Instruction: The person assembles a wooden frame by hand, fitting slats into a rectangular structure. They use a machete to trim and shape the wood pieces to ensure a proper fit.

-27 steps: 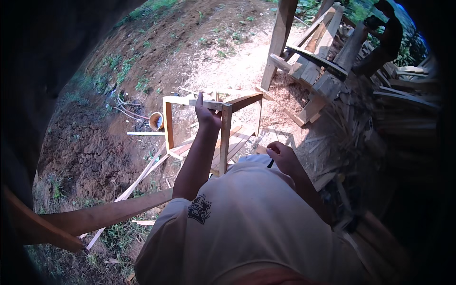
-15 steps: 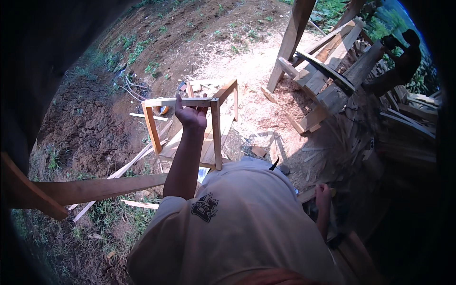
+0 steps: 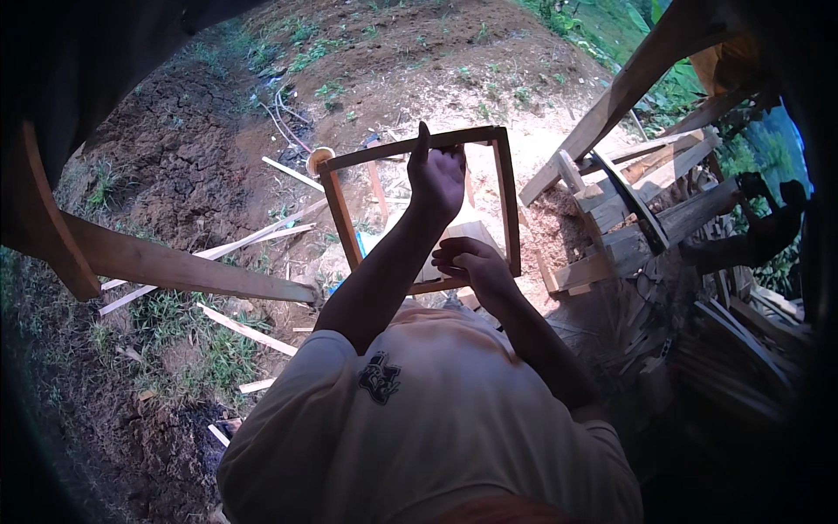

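Observation:
A wooden frame (image 3: 511, 196) of square bars, like a stool or small table frame, stands tilted in front of my torso. My left hand (image 3: 436, 182) grips its far top bar, palm toward me and thumb sticking up past the wood; the fingers behind the bar are mostly hidden. Lower down, my right hand (image 3: 476, 266) is just above the frame's near bar, fingers loosely curved and a little apart, pointing left. Whether those fingers touch the bar I cannot tell. Pale boards (image 3: 471, 234) show through the frame's opening.
A long beam (image 3: 183, 262) juts in from the left. To the right, a leaning post (image 3: 628, 87) and a bench of stacked timber (image 3: 633, 223) stand over wood shavings. Thin offcuts (image 3: 249, 330) litter the grass. A round tan container (image 3: 319, 160) sits beyond the frame.
The frame has turned and tipped, its top bar now higher and further right in view. My right hand has come from low on the right to the frame's near side. My left hand keeps its grip.

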### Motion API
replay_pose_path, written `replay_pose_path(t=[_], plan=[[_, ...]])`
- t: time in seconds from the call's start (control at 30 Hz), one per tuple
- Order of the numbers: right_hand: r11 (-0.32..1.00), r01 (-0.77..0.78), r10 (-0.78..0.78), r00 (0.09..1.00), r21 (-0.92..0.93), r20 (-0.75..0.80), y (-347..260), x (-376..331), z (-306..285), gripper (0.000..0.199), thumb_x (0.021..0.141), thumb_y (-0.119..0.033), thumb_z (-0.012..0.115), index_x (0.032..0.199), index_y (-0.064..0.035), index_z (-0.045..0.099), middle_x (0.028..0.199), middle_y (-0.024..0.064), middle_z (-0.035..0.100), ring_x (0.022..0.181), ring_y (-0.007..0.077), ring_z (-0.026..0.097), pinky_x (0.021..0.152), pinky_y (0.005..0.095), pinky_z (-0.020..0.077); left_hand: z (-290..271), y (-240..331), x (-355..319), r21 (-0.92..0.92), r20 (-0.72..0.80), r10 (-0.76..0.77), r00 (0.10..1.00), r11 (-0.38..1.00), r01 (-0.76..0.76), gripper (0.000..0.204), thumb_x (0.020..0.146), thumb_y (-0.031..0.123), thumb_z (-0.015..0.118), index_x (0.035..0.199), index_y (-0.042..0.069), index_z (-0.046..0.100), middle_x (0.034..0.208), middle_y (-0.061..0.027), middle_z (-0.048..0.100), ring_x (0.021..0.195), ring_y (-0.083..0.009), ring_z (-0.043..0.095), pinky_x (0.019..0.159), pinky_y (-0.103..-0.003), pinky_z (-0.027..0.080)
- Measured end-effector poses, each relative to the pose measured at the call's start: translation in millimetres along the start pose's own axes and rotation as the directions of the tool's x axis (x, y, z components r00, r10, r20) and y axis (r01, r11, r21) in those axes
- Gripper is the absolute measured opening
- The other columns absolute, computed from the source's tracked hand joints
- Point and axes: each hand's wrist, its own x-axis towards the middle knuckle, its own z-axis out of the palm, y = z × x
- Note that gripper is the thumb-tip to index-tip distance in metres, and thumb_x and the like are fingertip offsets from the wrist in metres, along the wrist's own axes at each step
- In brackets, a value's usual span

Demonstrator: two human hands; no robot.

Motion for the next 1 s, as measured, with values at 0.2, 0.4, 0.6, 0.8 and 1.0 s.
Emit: replay_pose_path(t=[0.2,0.4,0.6,0.8,1.0], plan=[[0.997,0.046,-0.068,0.905,0.063,0.42,50,101,-7,0.037,0.106,-0.015,0.061,0.136,0.0057,0.056,0.127,0.017,0.066,0.12,0.0223,0.065,0.106,0.0344,0.0517,49,-44,7,-0.096,-0.155,-0.003,0.988,0.995,-0.012,0.102,0.091,0.054,0.073,0.164,0.007,0.019,0.165,-0.0105,0.03,0.155,-0.0228,0.026,0.128,-0.04,0.011],[0.746,-0.112,0.148,0.989,-0.656,-0.001,49,113,43,0.059,0.081,-0.048,0.09,0.107,-0.0025,0.065,0.09,0.0064,0.07,0.08,0.0169,0.069,0.075,0.035,0.0561,58,-81,35,-0.057,-0.313,0.036,0.949,0.997,-0.057,0.085,0.099,0.049,0.062,0.165,0.012,0.023,0.171,-0.0115,0.022,0.161,-0.0206,0.016,0.13,-0.044,0.001],[0.662,-0.026,-0.172,0.968,-0.749,-0.185,39,105,33,0.042,0.08,-0.038,0.092,0.079,-0.0076,0.063,0.064,0.0025,0.062,0.059,0.014,0.059,0.06,0.0354,0.0504,75,-122,34,-0.05,-0.239,-0.132,0.962,0.991,0.124,0.059,0.101,0.041,0.059,0.143,0.001,0.05,0.145,-0.0138,0.054,0.137,-0.0253,0.046,0.12,-0.042,0.027],[0.985,0.03,-0.053,0.989,-0.169,-0.135,-2,80,-5,0.025,0.094,-0.007,0.077,0.085,-0.008,0.054,0.059,-0.0012,0.05,0.045,0.0073,0.042,0.043,0.0264,0.0335,99,-62,-79,0.654,0.318,-0.461,0.829,0.739,0.16,0.069,0.1,0.026,0.07,0.152,-0.007,0.038,0.156,-0.024,0.047,0.145,-0.0293,0.048,0.118,-0.042,0.041],[0.993,0.086,-0.09,0.995,0.084,0.034,-33,49,-34,0.018,0.099,-0.016,0.07,0.098,-0.0062,0.054,0.068,-0.0042,0.044,0.054,0.0075,0.041,0.049,0.0248,0.0316,-21,148,-108,0.9,0.374,0.302,0.877,0.109,-0.421,0.041,0.096,0.003,0.067,0.135,-0.002,0.053,0.118,-0.0184,0.074,0.119,-0.0304,0.071,0.107,-0.041,0.051]])
